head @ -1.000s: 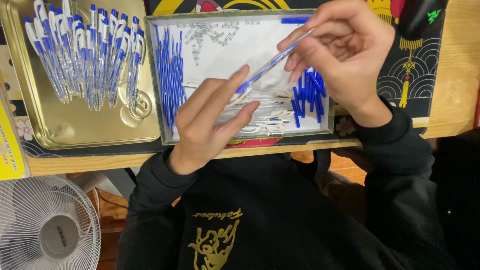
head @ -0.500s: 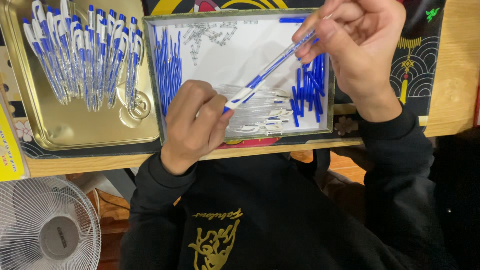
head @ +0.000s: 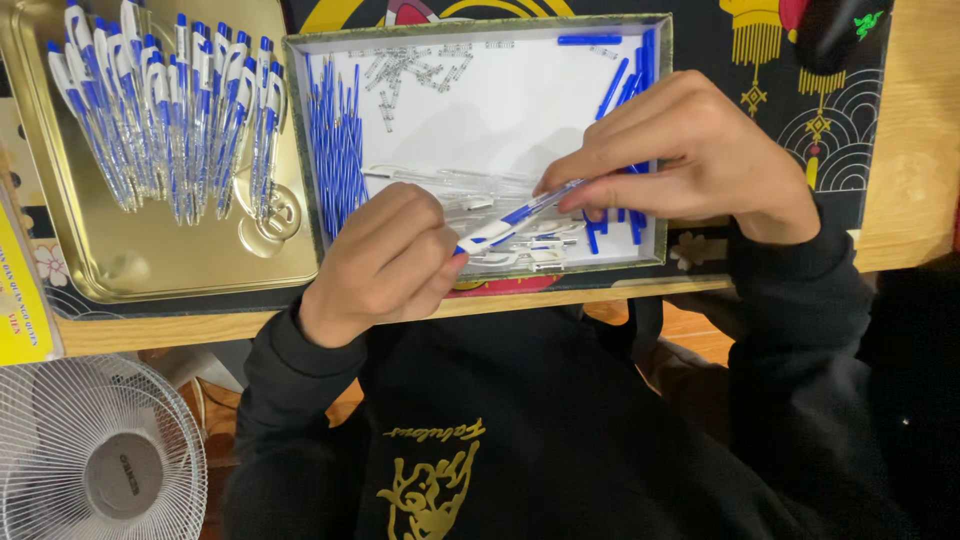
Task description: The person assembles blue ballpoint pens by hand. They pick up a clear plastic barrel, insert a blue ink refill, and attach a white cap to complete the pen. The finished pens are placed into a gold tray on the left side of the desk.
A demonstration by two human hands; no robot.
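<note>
— So, where is the blue-and-white plastic ballpoint pen [head: 512,215]?

— Slanted over the front part of the shallow white-lined cardboard box [head: 480,110], held at both ends. The left hand [head: 385,265] has its grip pinched shut on the white lower end, fingers curled in, just at the box's front edge. The right hand [head: 690,155] has its grip closed on the clear upper end, fingertips [head: 560,190] pressed around the barrel, the hand lying over the box's right side.

— What lies in the box itself?

— Along its left wall, a row of thin blue ink refills [head: 335,150]. Near its back wall, a scatter of small metal springs [head: 410,70]. At its back right corner and under the right hand, short blue plastic pen pieces [head: 615,85]. Beneath the held pen, near the front wall, clear plastic pen barrels and white clips [head: 520,250], piled loosely and hard to tell apart.

— And outside the box?

— Just left of it, touching or nearly so, sits a gold-coloured metal tray [head: 120,260] carrying a fanned row of finished blue-and-white pens [head: 170,110]. Both rest on a dark patterned mat [head: 800,120] over the wooden bench [head: 915,180], whose bare surface shows to the box's right. Below the tray, off the bench's front edge, stands a white wire-guarded fan [head: 95,455]. The person's black sleeves and a black top with a gold print fill the space in front of the box.
</note>
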